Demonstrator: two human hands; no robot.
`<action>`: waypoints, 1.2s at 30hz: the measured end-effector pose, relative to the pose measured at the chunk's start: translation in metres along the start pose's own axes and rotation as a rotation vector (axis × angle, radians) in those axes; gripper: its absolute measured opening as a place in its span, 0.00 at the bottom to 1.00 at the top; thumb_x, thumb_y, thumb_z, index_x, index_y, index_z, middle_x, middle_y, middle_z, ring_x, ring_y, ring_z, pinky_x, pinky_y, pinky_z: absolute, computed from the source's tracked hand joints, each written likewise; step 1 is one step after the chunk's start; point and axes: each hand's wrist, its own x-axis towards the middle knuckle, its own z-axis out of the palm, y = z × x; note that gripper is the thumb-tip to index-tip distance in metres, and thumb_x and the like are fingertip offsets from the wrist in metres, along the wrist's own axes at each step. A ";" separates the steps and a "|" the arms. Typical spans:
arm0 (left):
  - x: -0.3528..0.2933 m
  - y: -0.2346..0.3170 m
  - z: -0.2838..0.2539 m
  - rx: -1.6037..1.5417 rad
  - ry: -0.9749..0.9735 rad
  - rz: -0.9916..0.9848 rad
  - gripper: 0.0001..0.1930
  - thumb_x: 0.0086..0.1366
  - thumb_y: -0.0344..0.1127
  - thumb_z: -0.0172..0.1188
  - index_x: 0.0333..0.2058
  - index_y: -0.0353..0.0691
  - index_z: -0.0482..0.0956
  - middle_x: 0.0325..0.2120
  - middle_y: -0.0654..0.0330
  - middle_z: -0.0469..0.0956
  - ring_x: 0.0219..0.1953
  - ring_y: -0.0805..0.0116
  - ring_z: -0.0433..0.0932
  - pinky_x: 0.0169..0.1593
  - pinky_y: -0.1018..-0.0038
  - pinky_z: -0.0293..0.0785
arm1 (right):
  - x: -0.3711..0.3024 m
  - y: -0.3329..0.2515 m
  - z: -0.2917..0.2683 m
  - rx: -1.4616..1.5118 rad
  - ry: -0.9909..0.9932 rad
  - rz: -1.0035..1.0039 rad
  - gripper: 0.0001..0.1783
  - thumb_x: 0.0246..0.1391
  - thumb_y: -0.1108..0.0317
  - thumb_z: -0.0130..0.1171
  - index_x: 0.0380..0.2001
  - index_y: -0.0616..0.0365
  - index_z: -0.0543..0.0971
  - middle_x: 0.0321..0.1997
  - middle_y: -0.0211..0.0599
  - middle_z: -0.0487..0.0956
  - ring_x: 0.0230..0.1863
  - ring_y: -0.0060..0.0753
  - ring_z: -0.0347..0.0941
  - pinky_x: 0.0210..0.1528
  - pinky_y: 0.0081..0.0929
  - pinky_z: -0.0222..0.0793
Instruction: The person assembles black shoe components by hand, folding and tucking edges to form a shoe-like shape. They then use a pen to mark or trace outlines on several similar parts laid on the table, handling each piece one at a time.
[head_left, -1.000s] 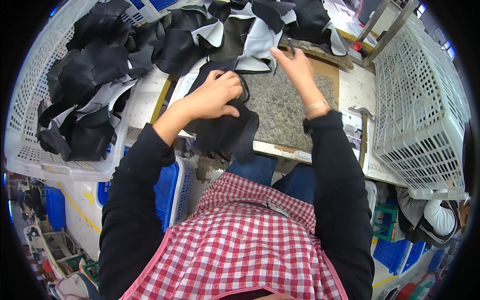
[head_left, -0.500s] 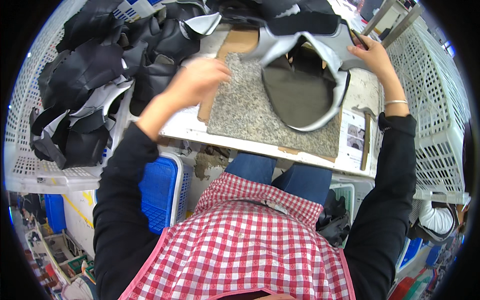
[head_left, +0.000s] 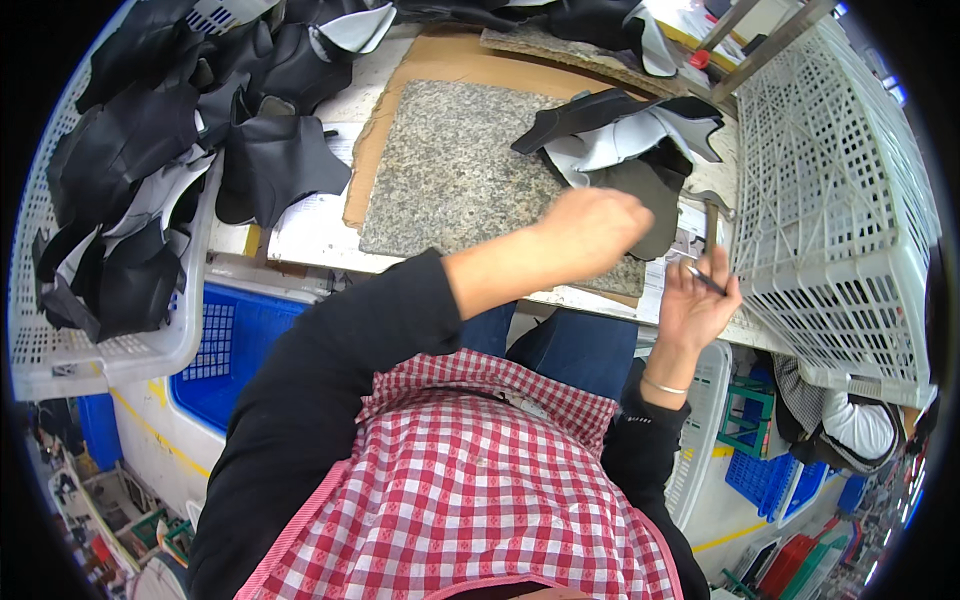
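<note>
My right hand (head_left: pixel 694 308) is palm up beyond the table's near edge, with a slim dark pen-like tool (head_left: pixel 708 281) held among its fingers. My left hand (head_left: pixel 592 234) reaches across to the right, over the stone slab's near right part. It is blurred and its fingertips are hidden, so I cannot tell what it holds. Just beyond it lies a folded black shoe upper (head_left: pixel 625 135) with pale grey lining and a dark olive part (head_left: pixel 655 205). It rests on the right part of the speckled stone slab (head_left: pixel 450 165). Whether my left hand touches it is unclear.
Black upper pieces (head_left: pixel 140 140) heap in a white crate at left; one (head_left: pixel 280 165) lies over the table's left side. A hammer (head_left: pixel 711 220) lies right of the slab, beside a tall white crate (head_left: pixel 830 200). Brown cardboard (head_left: pixel 440 60) sits under the slab. A blue crate (head_left: pixel 235 350) stands below left.
My right hand has let go of the upper and drawn back toward me with the pen-like tool. My left hand has swung right. The upper now lies folded on the slab.
</note>
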 end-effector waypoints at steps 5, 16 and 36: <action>0.034 -0.039 0.057 -0.160 -0.008 -0.133 0.27 0.64 0.50 0.65 0.57 0.43 0.76 0.60 0.53 0.73 0.55 0.51 0.78 0.57 0.58 0.76 | -0.010 -0.005 -0.012 0.081 -0.218 -0.001 0.26 0.71 0.49 0.43 0.47 0.59 0.80 0.26 0.30 0.77 0.21 0.24 0.60 0.26 0.22 0.59; -0.060 -0.115 -0.019 0.073 -0.218 -0.006 0.39 0.54 0.68 0.68 0.60 0.56 0.74 0.51 0.51 0.73 0.58 0.44 0.67 0.64 0.55 0.56 | -0.024 0.041 0.008 -0.429 -0.156 0.076 0.12 0.63 0.74 0.63 0.32 0.52 0.69 0.28 0.21 0.65 0.27 0.14 0.57 0.27 0.18 0.55; 0.001 -0.123 0.047 0.243 0.161 -0.416 0.16 0.65 0.47 0.65 0.39 0.40 0.83 0.44 0.52 0.81 0.52 0.52 0.78 0.53 0.54 0.70 | -0.004 0.111 0.026 -1.256 -0.302 -0.303 0.15 0.60 0.67 0.69 0.27 0.59 0.73 0.21 0.25 0.73 0.24 0.14 0.64 0.26 0.18 0.59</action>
